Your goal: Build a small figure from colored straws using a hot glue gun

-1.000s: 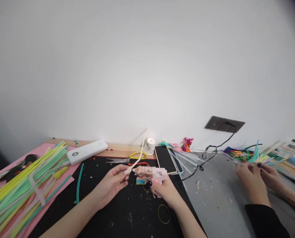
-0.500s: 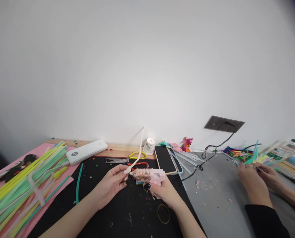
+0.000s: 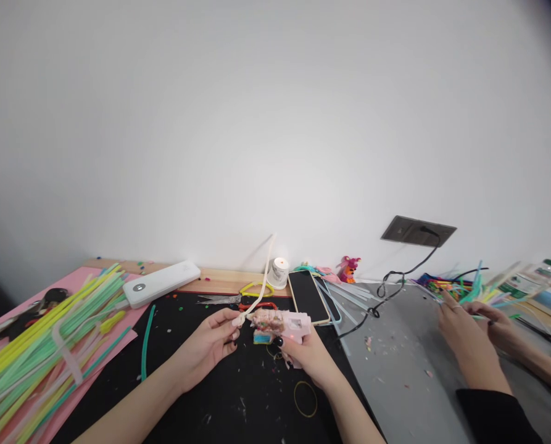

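My left hand (image 3: 215,342) pinches the lower end of a white pipe cleaner (image 3: 262,287), whose long free end slants up toward the wall. My right hand (image 3: 305,357) is wrapped round the handle of a pale pink hot glue gun (image 3: 296,325) with a glue-crusted front. The gun lies level and points left, its nozzle close to the pinched end; whether they touch I cannot tell. Behind the hands lie scissors (image 3: 219,300) with yellow and red handles. A yellowish ring (image 3: 305,399) rests on the black mat (image 3: 242,413) near my right wrist.
Bundled pipe cleaners (image 3: 66,345) and a white power bank (image 3: 161,283) lie to the left. A paper cup (image 3: 279,273), a phone (image 3: 308,297) and a pink figurine (image 3: 348,269) stand or lie along the wall. A black cord (image 3: 386,296) runs from the socket. A co-worker's hands (image 3: 474,339) work at right.
The glue gun has shifted slightly right, away from my left fingers. The white pipe cleaner's top has tipped a little right. The co-worker's hands have changed their pose.
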The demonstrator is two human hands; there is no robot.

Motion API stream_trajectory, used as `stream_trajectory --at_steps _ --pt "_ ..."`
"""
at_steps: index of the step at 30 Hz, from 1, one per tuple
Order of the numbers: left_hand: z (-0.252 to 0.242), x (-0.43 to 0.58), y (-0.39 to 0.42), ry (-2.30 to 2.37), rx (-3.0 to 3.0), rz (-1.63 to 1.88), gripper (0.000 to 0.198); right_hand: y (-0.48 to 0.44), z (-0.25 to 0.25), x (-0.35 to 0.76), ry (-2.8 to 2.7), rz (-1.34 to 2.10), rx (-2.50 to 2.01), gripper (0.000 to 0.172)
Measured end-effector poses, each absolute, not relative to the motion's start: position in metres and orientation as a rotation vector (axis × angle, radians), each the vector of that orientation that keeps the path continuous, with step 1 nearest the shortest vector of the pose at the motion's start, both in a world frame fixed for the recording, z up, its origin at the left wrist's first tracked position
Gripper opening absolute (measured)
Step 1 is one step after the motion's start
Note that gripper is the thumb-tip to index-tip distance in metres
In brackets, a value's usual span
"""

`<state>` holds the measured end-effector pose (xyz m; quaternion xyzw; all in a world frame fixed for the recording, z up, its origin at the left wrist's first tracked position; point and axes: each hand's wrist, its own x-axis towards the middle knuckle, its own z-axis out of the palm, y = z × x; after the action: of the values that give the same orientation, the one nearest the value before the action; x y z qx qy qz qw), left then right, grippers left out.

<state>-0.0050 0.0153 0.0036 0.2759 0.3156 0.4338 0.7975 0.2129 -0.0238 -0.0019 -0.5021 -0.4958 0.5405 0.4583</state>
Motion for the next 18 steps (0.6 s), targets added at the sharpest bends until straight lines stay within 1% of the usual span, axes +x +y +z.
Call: stream_trajectory --at_steps 3,10,15,18 --pt "0.0034 -0.0049 0.0155 0.679 0.577 0.921 0.027 -0.0233 -0.0026 0.2128 -1.213 1.342 -1.258 0.052" --pt "0.0051 -0.0049 0.0143 0.672 0.564 0.913 0.033 -0.0241 -0.0002 0.2123 -1.213 1.353 -1.259 0.052" --pt "0.0035 -0.0049 0.0154 0.661 0.573 0.937 0.031 -0.025 -0.0007 0.2132 -1.222 1.356 -1.226 0.052" --pt "0.0008 -0.0054 0.0165 0.654 0.571 0.952 0.028 -0.0251 -0.0017 0.2133 -1.23 1.366 -1.211 0.049"
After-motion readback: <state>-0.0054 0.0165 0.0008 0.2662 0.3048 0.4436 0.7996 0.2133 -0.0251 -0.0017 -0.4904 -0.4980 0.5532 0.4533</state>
